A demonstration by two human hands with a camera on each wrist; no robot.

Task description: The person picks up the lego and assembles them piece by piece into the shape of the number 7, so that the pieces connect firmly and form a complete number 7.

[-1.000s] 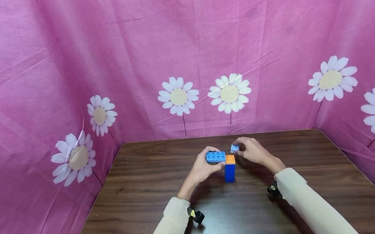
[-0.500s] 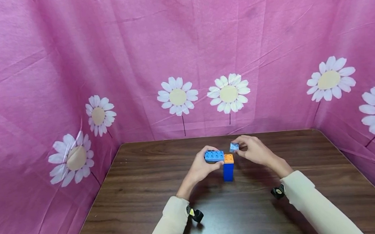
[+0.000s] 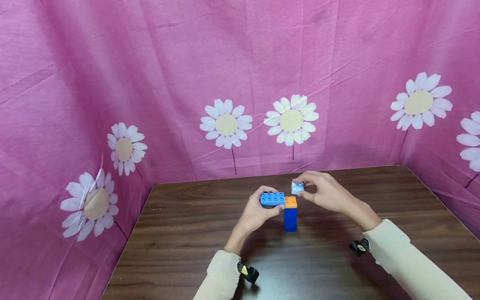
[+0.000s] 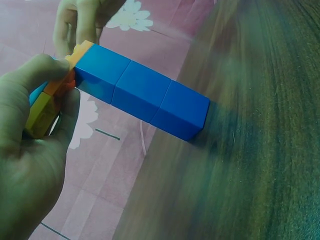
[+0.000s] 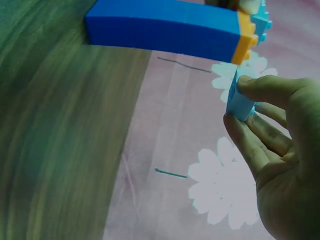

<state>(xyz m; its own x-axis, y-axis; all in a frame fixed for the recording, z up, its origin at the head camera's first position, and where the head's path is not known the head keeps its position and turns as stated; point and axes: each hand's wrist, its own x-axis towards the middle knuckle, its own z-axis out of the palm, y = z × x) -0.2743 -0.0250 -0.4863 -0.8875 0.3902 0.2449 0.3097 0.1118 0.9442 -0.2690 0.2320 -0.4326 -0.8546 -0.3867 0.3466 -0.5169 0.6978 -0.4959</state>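
A tower of stacked dark-blue toy bricks (image 3: 290,219) stands upright on the table, topped by an orange brick (image 3: 290,202). My left hand (image 3: 254,213) grips a long light-blue toy brick (image 3: 272,198) at the tower's upper left, thumb in front and fingers behind. In the left wrist view a yellow brick (image 4: 42,117) shows under this part, and the thumb lies by the orange brick. Just above and behind the tower's top, my right hand (image 3: 327,192) pinches a small light-blue toy brick (image 3: 297,187) between thumb and fingers, apart from the orange studs in the right wrist view.
The brown wood-grain table (image 3: 180,255) spreads out around the tower. A pink cloth (image 3: 165,80) with printed white daisies hangs behind the table and along both sides. Black wrist cameras (image 3: 249,274) sit by both cuffs.
The right wrist and forearm have swung outward to the right, and the small brick has turned slightly in the fingers. The left hand keeps its grip; the whole view has shifted a little.
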